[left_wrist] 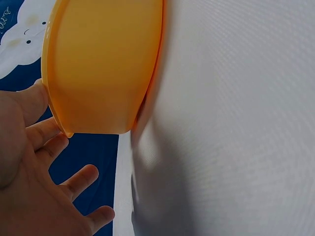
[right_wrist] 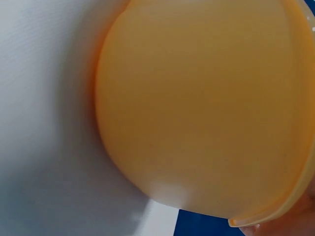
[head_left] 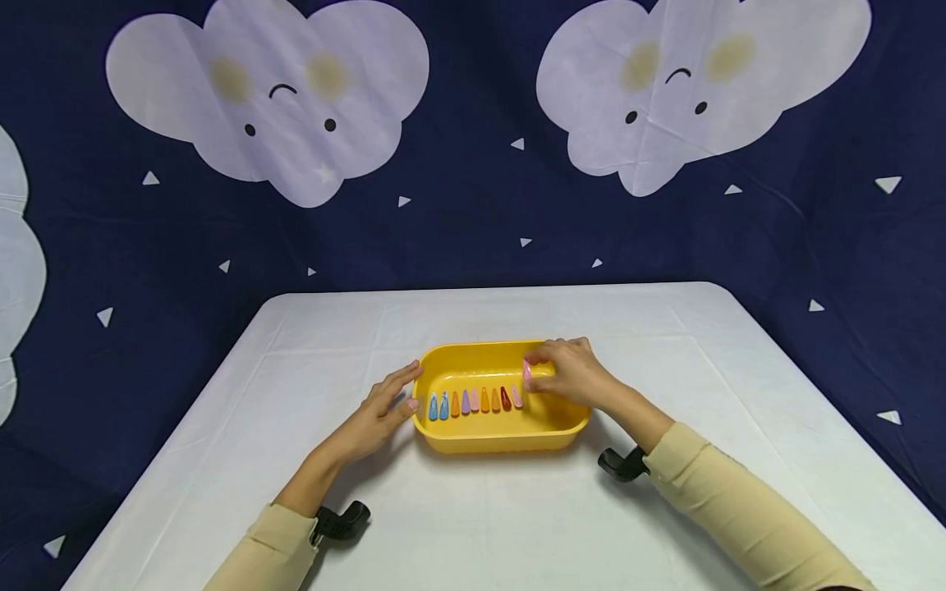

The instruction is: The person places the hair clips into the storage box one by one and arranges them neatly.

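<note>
A yellow plastic tray stands on the table, with a row of coloured snap hair clips laid side by side on its floor. Over the tray's right part, my right hand pinches a pink hair clip between thumb and fingers, near the row's right end. My left hand touches the tray's left rim, thumb and fingertips against it; in the left wrist view its fingers are spread. The right wrist view shows mostly the tray's outer wall, and the held clip is hidden there.
A white cloth covers the table. Behind it hangs a dark blue curtain with white clouds and triangles. Black wrist-worn devices sit at both sleeve cuffs, above the cloth.
</note>
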A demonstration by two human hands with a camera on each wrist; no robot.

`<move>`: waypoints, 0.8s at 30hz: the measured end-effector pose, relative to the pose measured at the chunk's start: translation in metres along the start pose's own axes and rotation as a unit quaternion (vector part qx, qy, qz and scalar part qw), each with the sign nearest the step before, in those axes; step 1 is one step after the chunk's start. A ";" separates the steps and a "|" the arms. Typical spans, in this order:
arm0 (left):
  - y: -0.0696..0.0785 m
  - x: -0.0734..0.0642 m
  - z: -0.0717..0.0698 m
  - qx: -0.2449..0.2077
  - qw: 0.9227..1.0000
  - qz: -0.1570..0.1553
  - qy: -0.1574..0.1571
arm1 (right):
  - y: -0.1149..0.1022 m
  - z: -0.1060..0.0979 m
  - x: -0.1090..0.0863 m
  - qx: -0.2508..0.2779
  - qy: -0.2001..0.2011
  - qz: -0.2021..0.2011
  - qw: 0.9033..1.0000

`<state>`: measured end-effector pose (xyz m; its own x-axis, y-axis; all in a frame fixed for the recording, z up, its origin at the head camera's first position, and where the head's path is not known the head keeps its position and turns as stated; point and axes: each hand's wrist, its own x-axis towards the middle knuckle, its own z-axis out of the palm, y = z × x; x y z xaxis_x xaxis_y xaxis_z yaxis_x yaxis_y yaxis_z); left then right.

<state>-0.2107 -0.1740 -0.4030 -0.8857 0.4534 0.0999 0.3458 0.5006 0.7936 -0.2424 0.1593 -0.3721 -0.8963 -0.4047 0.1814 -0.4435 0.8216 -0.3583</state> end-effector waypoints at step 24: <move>0.000 0.000 0.000 0.003 1.000 0.003 -0.004 | -0.001 0.017 0.003 -0.084 -0.040 0.055 0.994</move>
<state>-0.2110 -0.1737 -0.4028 -0.8814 0.4617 0.0998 0.3523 0.5019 0.7899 -0.2445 0.1501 -0.3868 -0.9398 -0.3337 0.0742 -0.3418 0.9154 -0.2127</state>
